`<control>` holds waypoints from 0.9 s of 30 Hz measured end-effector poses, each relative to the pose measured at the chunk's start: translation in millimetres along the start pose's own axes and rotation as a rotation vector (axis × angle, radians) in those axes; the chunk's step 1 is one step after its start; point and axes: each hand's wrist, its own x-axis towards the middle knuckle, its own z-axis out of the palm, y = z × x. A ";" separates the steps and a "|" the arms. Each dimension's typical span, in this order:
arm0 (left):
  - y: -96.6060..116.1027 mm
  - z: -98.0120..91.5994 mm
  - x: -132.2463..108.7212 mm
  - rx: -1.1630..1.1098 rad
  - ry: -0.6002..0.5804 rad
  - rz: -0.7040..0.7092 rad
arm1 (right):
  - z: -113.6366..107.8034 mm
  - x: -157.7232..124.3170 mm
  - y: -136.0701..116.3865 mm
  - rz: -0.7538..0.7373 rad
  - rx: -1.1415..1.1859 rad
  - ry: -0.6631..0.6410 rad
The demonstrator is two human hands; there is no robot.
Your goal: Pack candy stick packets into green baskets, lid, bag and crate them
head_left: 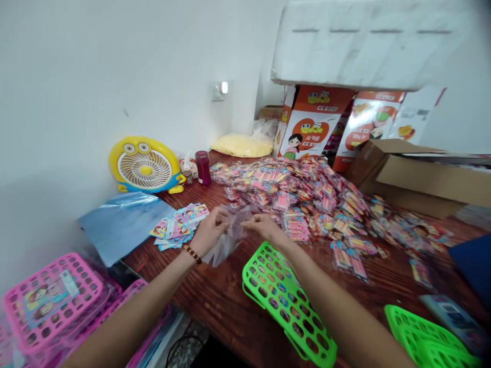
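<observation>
Head view, and I'm placing everything off the green basket [287,301], which lies tilted over the near edge of the wooden table [215,306].

Just above the basket's top rim, both hands meet on a clear plastic bag [229,239]. The left hand [207,232] pinches its left side and the right hand [264,227] pinches the right side, fingers closed on the film. The bag hangs down between them, its lower corner just left of the basket. The left wrist has a beaded bracelet [192,254].

Up and right of the basket is a huge pile of candy packets [307,199], spilling almost to the table's right side. Its near fringe sits close to the right hand, so there's not much room there. Up and left of the basket is a small fan of the same packets [180,227], close beside the left hand, with a blue plastic sheet [123,220] further left.

Far left of the basket, off the table edge, are pink baskets [49,301]. There's a second green basket [425,337] to its right, at the near edge.

The only bare wood is the strip left of the basket, along the front edge.

Far behind: yellow fan [144,166], maroon bottle [203,167], CC Stick cartons [312,128] and an open cardboard box [414,176].
</observation>
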 end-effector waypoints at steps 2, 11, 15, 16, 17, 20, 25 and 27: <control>-1.0 -13.8 6.1 0.082 0.038 -0.016 | -8.4 -0.8 8.9 0.024 -0.136 0.068; 36.3 -42.8 43.2 0.547 0.019 -0.076 | -12.6 -32.0 4.2 0.000 -0.416 0.140; 52.4 -24.2 45.7 0.636 -0.020 -0.082 | -15.8 -44.7 -5.2 -0.077 -0.524 0.153; 53.3 -19.6 43.7 0.646 -0.051 -0.063 | -19.3 -46.0 -3.9 -0.056 -0.524 0.177; 53.3 -15.7 41.2 0.651 -0.093 -0.037 | -23.3 -46.9 -1.2 -0.017 -0.517 0.203; 53.1 -7.4 33.3 0.650 -0.223 0.055 | -33.3 -48.2 9.1 0.085 -0.508 0.253; 66.3 3.9 28.2 0.665 -0.261 0.107 | -34.8 -46.9 4.5 -0.033 -0.646 0.349; 70.7 4.0 31.2 0.677 -0.245 0.075 | -36.6 -44.8 -1.4 -0.057 -0.685 0.400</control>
